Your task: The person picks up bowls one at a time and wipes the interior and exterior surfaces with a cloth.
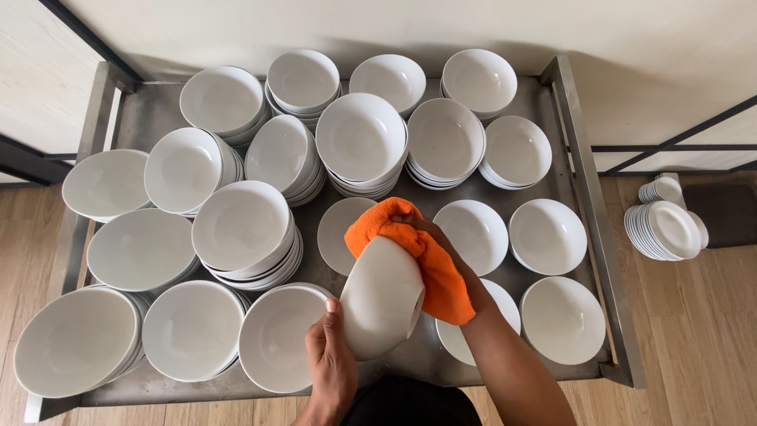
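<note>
Holding a white bowl [382, 298] tilted above the metal cart [587, 205], our left hand [331, 364] grips its rim while our right hand [430, 237], closed on an orange cloth [441, 280], presses against the bowl's outside; the cloth hides most of those fingers. Stacked white bowls [361, 142] crowd the cart, which stands on wooden flooring [702, 339] beside a stack of small plates [666, 229].
</note>
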